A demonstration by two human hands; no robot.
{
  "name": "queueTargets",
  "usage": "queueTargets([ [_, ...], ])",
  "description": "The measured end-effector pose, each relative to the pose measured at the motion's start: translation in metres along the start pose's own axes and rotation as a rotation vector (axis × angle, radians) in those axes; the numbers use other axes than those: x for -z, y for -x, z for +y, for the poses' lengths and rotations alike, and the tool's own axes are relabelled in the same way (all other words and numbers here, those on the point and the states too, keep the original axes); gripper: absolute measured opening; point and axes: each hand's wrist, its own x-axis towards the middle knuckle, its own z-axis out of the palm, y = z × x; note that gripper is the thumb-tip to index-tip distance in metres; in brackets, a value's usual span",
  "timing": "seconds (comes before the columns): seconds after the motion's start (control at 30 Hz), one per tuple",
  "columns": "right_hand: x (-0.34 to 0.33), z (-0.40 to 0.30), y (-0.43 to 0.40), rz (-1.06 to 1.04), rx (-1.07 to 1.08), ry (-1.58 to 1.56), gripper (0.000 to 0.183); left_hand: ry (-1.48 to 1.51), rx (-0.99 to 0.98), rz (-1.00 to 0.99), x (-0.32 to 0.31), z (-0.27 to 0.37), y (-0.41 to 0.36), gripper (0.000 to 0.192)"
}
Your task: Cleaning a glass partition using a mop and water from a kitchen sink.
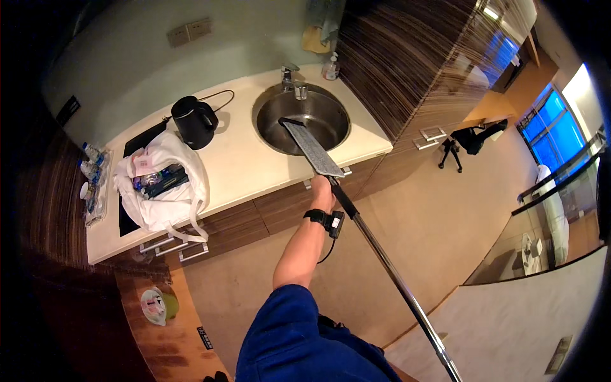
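Observation:
My left hand (323, 192) reaches forward and grips a flat mop (312, 148) close to where its head meets the handle. The grey fabric pad slants across the counter's front edge, and its far end hangs over the round stainless steel sink (260, 125). A chrome pole (396, 277) with a black upper sleeve runs down past my body and leaves the picture at the bottom. A strap with a small black device (335, 224) circles my left wrist. My right hand is out of view. Behind the sink basin stands a chrome faucet (287, 79).
On the cream countertop (238, 176) stand a black electric kettle (191, 122), an open white bag (162, 215) with items inside, and a tray (98, 212) with bottles. A soap dispenser (330, 69) is behind the sink. A lined bin (160, 305) sits at lower left; an office chair (470, 141) is farther right.

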Motion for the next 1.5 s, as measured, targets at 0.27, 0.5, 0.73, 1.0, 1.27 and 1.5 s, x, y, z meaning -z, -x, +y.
queueTargets([
  [0.27,0.024,-0.050,-0.011,-0.023,-0.004,0.297,0.048,0.023,-0.010,-0.164,-0.009,0.002,0.045,0.053],
  [0.5,0.020,-0.089,-0.040,0.035,0.174,0.366,0.043,0.066,0.043,-0.156,-0.012,-0.016,0.072,0.055],
  [0.73,-0.003,-0.108,-0.085,0.146,0.319,0.462,0.040,0.114,-0.018,-0.172,-0.019,-0.051,0.105,0.054],
  [1.0,-0.054,-0.129,-0.139,0.320,0.360,0.476,0.038,0.054,-0.076,-0.134,-0.019,-0.096,0.156,0.054],
  [1.27,-0.076,-0.116,-0.136,0.303,0.338,0.454,0.036,0.051,0.011,-0.168,-0.014,-0.096,0.166,0.054],
  [1.5,-0.084,-0.110,-0.129,0.323,0.350,0.422,0.032,0.124,0.044,-0.363,-0.002,-0.086,0.167,0.054],
])
